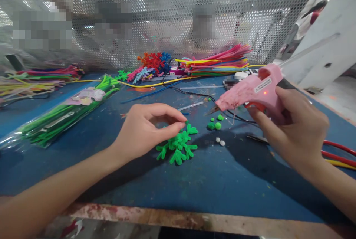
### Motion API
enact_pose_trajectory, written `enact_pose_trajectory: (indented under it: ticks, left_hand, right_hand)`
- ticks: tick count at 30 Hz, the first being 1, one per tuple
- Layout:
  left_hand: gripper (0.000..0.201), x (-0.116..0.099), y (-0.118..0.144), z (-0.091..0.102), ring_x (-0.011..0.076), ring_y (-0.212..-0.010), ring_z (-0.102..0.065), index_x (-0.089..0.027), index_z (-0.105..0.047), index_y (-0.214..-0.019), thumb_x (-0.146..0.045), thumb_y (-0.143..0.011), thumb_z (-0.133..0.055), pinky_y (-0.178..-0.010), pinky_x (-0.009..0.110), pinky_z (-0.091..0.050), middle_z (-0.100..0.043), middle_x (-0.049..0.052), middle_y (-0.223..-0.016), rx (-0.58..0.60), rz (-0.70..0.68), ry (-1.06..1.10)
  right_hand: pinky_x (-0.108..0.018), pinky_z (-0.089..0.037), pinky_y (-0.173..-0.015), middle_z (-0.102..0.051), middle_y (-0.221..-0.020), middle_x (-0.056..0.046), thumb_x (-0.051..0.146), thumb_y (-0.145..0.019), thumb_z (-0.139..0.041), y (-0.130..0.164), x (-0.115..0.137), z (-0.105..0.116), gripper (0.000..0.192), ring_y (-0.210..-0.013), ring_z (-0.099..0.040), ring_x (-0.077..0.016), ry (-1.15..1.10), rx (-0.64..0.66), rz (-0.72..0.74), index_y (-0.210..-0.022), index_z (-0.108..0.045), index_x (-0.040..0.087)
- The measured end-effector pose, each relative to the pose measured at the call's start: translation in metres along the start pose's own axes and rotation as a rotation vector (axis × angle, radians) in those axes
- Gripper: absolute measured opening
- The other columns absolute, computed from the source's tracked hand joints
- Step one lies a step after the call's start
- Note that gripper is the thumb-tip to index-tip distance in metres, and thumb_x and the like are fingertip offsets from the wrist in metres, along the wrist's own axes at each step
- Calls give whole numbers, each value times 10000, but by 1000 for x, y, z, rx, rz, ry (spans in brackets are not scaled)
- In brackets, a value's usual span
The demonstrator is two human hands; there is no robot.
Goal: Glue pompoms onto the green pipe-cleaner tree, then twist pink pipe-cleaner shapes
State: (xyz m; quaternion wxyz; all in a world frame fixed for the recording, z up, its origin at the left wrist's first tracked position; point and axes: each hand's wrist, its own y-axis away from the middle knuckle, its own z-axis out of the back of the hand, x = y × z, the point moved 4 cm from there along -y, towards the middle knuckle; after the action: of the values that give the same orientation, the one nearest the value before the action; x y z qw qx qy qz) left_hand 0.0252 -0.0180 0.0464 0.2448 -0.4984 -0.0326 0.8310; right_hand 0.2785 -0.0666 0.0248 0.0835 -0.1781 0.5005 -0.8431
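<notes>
My left hand (155, 127) is closed in a pinch, thumb against forefinger, with a tiny dark green bit showing at the tips. Whether that bit is a pom-pom or a tip of the snowflake cannot be made out. Just below the fingers is a bright green pipe-cleaner snowflake (179, 144), partly covered by the hand. In my right hand (292, 127) is a pink hot glue gun (250, 87), its red light on and its nozzle pointing down and left. Under the nozzle lie several green pom-poms (218, 125) and two white pom-poms (222, 143).
Bagged green pipe cleaners (69, 113) lie at left. Coloured pipe-cleaner bundles (219, 61) and finished snowflakes (152, 64) sit at the back, before a perforated metal screen (167, 9). Clear glue sticks (191, 105) and a black cord (194, 92) cross the blue table (222, 190). Red-handled pliers (338, 148) are at right.
</notes>
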Motion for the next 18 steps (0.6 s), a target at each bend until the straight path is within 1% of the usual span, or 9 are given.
enact_pose_trajectory:
  ticks: [2, 4, 6, 9, 13, 16, 18]
  left_hand:
    - [37, 2, -9, 0, 135, -638, -618, -201, -725, -713, -218, -692, -700, -608, 186, -476, -705, 6, -714, 83, -20, -142]
    - [79, 9, -17, -3, 143, -650, -624, -187, -727, -742, -230, -709, -671, -611, 191, -470, -709, 15, -726, 203, 7, -254]
    - [104, 16, -23, -9, 147, -667, -629, -177, -728, -755, -224, -715, -645, -614, 195, -461, -713, 20, -744, 314, 16, -339]
    - [124, 21, -30, -21, 140, -666, -621, -178, -732, -751, -197, -712, -615, -608, 198, -437, -711, 16, -754, 438, -32, -439]
    - [158, 22, -38, -36, 132, -666, -618, -188, -735, -781, -186, -720, -589, -620, 204, -421, -711, 10, -752, 543, -91, -536]
    - [181, 24, -43, -43, 126, -650, -615, -188, -733, -806, -178, -733, -568, -621, 209, -417, -715, 14, -776, 587, -117, -595]
    - [192, 25, -45, -46, 135, -681, -625, -183, -732, -817, -171, -737, -557, -646, 217, -422, -716, 23, -793, 609, -126, -615]
  right_hand:
    - [-276, -381, -540, -486, -607, 5, 383, -727, -654, -3, -9, 0, 279, -555, -461, -141, 6, -9, -48, -869, -625, 145]
    - [-271, -365, -536, -440, -580, 25, 386, -703, -670, -5, -18, 1, 272, -529, -403, -123, 2, -20, -119, -840, -631, 154]
    - [-265, -348, -530, -392, -563, 39, 367, -687, -682, -7, -26, 1, 246, -510, -337, -104, -15, -14, -184, -800, -634, 154]
    - [-251, -327, -522, -353, -557, 51, 328, -682, -689, -9, -32, -1, 197, -504, -280, -84, -53, 13, -255, -753, -627, 154]
    - [-243, -293, -510, -347, -567, 56, 312, -686, -690, -10, -35, -2, 195, -517, -278, -76, -78, 24, -299, -767, -614, 153]
    - [-246, -270, -499, -353, -569, 56, 313, -682, -689, -11, -35, -2, 193, -524, -285, -79, -87, 19, -305, -739, -586, 160]
    - [-248, -263, -497, -342, -564, 57, 319, -679, -690, -12, -36, -1, 202, -522, -281, -79, -96, 19, -304, -699, -560, 165]
